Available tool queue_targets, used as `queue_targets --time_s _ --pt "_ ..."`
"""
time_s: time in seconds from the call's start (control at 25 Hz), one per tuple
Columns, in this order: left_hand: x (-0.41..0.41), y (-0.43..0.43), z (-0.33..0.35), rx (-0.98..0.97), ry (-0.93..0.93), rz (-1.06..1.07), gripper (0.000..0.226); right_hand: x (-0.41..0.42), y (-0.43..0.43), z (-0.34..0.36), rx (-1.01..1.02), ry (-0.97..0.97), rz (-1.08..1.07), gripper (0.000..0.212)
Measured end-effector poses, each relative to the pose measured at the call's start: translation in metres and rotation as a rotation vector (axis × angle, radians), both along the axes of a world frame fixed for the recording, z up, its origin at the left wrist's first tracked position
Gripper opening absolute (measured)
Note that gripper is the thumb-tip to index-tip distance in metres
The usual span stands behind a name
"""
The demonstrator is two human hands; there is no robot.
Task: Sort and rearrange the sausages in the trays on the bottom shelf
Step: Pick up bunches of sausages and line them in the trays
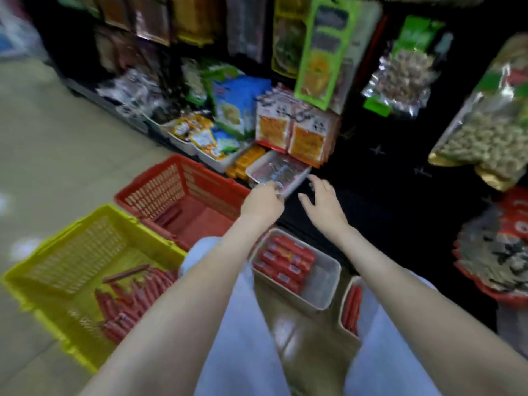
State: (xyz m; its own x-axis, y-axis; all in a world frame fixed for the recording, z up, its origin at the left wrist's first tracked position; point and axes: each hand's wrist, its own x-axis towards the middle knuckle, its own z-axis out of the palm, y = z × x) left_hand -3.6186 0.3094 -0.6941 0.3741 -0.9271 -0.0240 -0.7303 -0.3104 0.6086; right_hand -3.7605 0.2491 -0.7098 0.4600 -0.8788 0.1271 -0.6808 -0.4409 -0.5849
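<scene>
Yellow basket (85, 270) holds loose sausages (128, 307). My left hand (261, 202) pinches the shelf tray's (278, 174) near rim; right hand (324, 200) hovers open, empty. Risk: one-sided pull tips tray, spilling packets.

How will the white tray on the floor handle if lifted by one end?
The white tray looks like rigid plastic, so probably stiff. Its sausages fill only one end, so it may tip that way. They look smooth and round, so apt to slide.
</scene>
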Motion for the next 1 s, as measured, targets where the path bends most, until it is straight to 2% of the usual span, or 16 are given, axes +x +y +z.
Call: queue_targets --time_s 0.2,0.44,0.72,0.88,1.0 --pt "0.115 0.081 0.030 -0.100 -0.120 0.201 0.033 0.104 0.018 0.066 -0.153 0.051 0.252 0.055" --pt "0.188 0.142 -0.015 -0.023 -0.179 0.430 0.034 0.188 0.020 0.059 -0.242 0.179 0.571 0.056" --pt "0.238 0.100 -0.109 0.157 -0.265 0.384 0.040 0.260 -0.038 -0.052 -0.114 0.243 0.670 0.057" --pt "0.239 0.067 -0.185 0.325 -0.261 0.252 0.045 0.258 -0.073 -0.148 -0.020 0.443 0.601 0.066" --pt "0.239 0.060 -0.234 0.528 -0.289 0.134 0.050 0.243 -0.084 -0.208 0.082 0.646 0.671 0.071"
